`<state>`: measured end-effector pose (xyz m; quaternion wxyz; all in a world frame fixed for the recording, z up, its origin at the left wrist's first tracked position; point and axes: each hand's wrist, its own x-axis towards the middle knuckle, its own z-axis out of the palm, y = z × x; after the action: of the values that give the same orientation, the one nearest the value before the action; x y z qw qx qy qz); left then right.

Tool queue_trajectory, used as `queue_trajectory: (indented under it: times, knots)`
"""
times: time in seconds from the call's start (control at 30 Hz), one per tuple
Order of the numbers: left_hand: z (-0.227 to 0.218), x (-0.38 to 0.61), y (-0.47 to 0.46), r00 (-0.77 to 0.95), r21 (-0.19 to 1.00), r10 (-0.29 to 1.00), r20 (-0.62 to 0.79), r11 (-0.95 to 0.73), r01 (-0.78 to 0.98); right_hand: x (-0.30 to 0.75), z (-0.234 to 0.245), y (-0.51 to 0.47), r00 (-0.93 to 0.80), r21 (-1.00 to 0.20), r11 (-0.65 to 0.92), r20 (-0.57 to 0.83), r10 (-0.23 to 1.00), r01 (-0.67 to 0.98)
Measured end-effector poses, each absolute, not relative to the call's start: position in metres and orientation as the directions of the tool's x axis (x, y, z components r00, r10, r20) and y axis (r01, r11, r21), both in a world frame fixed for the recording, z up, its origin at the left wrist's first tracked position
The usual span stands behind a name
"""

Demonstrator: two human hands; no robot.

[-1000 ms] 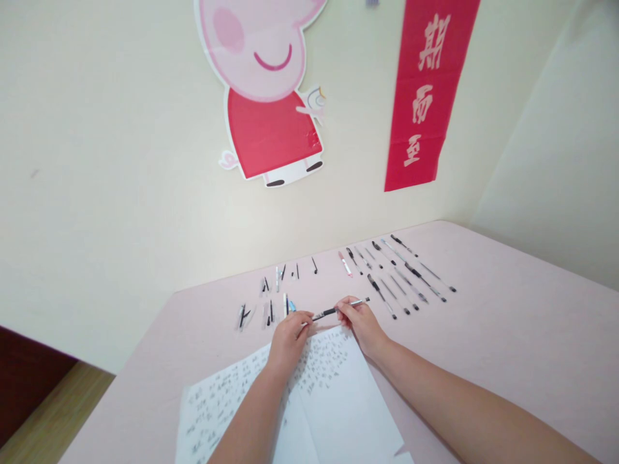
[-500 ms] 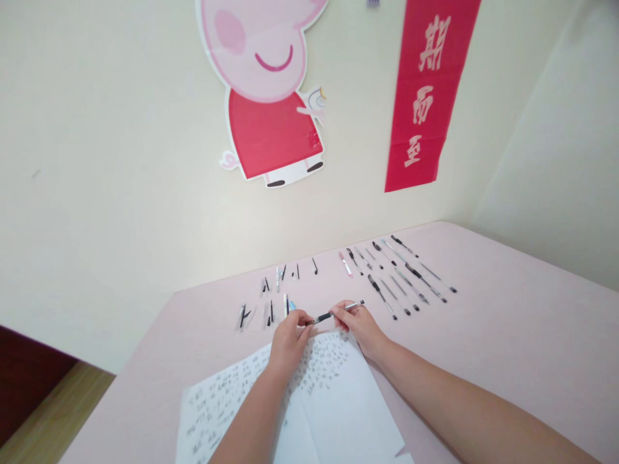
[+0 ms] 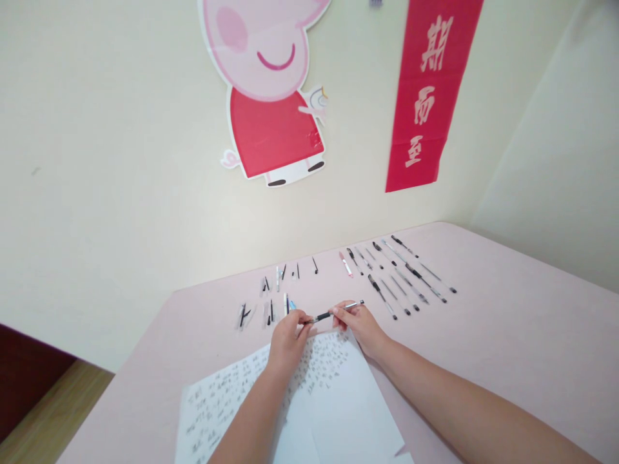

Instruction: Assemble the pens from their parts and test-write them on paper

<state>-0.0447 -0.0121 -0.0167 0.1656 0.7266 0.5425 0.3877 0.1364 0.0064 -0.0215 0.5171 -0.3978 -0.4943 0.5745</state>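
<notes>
A pen (image 3: 323,316) with a black grip and a pale barrel lies nearly level between my two hands, above the top edge of the paper. My left hand (image 3: 290,332) pinches its tip end; the fingers hide that end. Around the barrel my right hand (image 3: 355,322) is closed, and the pen's dark end sticks out past the fingers to the right. Under my forearms lies a white sheet of paper (image 3: 348,412) covered partly with rows of handwriting.
Several pens (image 3: 425,282) lie in slanting rows on the right of the pink table (image 3: 507,335). Pen caps and short dark pieces (image 3: 243,316) lie at the left. A pink pen (image 3: 345,264) sits near the wall, which bears a pig cutout (image 3: 275,132) and a red banner (image 3: 420,142).
Almost nothing differs. Both hands keep their hold on the pen in the same place, and the view has shifted very slightly.
</notes>
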Motion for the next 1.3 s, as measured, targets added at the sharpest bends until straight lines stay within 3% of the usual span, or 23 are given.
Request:
queue_trajectory:
  times: [0.57,0.97,1.3]
  knots:
    - [-0.016,-0.043,-0.014,0.159,0.551,0.883,0.442,-0.407,0.728,0.137,-0.022,0.006,-0.153,-0.979,0.012,0.045,0.987,-0.206]
    - [-0.021,-0.046,-0.01,0.216,0.533,0.9,0.379,-0.403,0.743,0.134,-0.024,0.006,-0.148,-0.982,0.044,0.071,0.986,-0.183]
    - [-0.022,-0.05,-0.008,0.193,0.532,0.908,0.371,-0.378,0.758,0.144,-0.013,0.006,-0.014,-0.962,0.186,0.192,0.981,-0.198]
